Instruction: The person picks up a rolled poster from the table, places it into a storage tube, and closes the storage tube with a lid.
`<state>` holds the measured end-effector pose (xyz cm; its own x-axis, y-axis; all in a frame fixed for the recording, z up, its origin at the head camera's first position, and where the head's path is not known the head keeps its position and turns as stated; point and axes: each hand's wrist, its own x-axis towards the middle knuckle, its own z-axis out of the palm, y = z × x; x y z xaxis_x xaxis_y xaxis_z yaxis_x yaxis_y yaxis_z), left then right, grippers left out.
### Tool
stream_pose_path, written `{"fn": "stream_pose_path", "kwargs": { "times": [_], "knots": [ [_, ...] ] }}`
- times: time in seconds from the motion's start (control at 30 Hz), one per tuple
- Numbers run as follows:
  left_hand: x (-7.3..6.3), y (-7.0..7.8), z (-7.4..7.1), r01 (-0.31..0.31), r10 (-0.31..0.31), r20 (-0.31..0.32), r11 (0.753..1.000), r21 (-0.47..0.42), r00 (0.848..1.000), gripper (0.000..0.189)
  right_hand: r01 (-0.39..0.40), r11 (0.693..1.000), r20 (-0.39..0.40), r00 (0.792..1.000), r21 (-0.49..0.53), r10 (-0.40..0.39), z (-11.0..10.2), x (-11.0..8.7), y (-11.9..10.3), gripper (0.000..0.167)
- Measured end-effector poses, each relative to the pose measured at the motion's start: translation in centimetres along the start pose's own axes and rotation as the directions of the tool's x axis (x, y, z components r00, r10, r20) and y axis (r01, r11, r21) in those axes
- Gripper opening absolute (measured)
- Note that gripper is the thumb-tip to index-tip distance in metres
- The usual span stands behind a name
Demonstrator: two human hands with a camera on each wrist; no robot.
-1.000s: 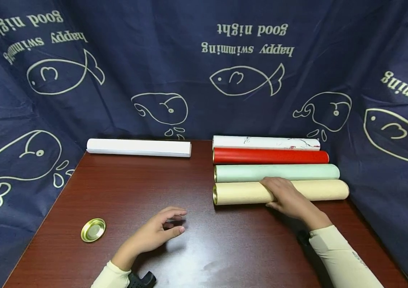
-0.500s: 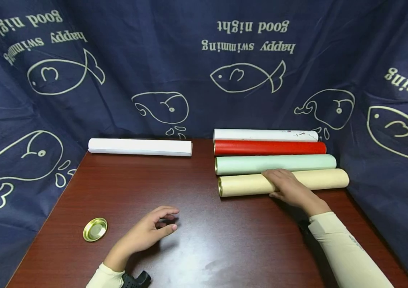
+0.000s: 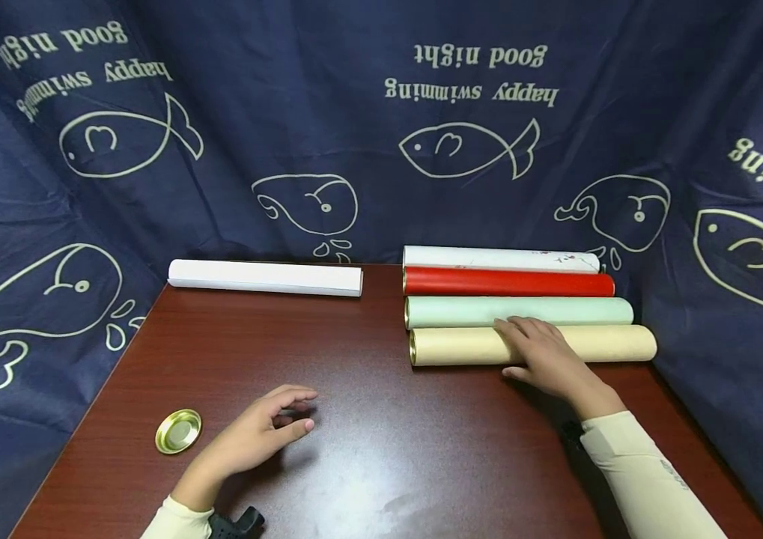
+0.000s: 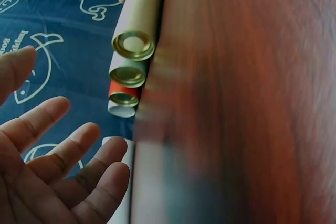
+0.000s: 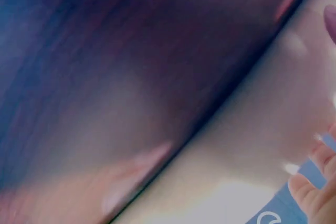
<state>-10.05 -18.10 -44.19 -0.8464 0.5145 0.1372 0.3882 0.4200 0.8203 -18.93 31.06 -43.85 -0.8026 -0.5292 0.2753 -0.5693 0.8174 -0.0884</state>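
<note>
A cream cardboard tube [image 3: 448,346] lies nearest in a row of tubes at the right of the table. My right hand [image 3: 546,359] lies over its middle, fingers across the top and thumb apart on the near side; its fingers [image 5: 304,192] look spread in the right wrist view. Directly behind is a pale green tube [image 3: 462,311], then a red tube [image 3: 509,281] and a white floral tube [image 3: 489,257]. My left hand [image 3: 253,434] hovers over the table, fingers loosely bent and holding nothing. A gold round lid [image 3: 178,432] lies to its left.
A white roll or tube [image 3: 264,277] lies at the back left of the brown table [image 3: 354,352]. Dark blue cloth [image 3: 327,112] with fish drawings encloses the back and sides. Gold ends [image 4: 134,44] of the row show in the left wrist view.
The cream tube has straightened and come parallel against the green one. My right hand has loosened, its fingers reaching farther over the top. My left hand has drifted left.
</note>
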Motion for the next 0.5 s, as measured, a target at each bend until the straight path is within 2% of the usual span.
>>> {"fn": "stream_pose_path", "kwargs": {
  "times": [0.13,0.33,0.5],
  "knots": [
    [-0.5,0.0,-1.2,-0.006,0.006,0.005,0.998,0.063,1.000,0.042,-0.031,1.000,0.010,0.999,0.004,0.031,-0.7,-1.0,-0.5,0.087],
    [-1.7,-0.2,-3.7,-0.049,0.047,0.017,0.981,0.186,0.999,0.039,0.008,0.999,-0.039,0.999,0.031,-0.006,-2.0,-1.5,0.2,0.083],
    [-1.7,-0.1,-6.3,-0.025,0.005,0.066,0.952,0.305,0.998,0.039,-0.037,0.993,0.006,0.999,0.109,0.036,-3.6,-0.6,2.0,0.078]
  ]
}}
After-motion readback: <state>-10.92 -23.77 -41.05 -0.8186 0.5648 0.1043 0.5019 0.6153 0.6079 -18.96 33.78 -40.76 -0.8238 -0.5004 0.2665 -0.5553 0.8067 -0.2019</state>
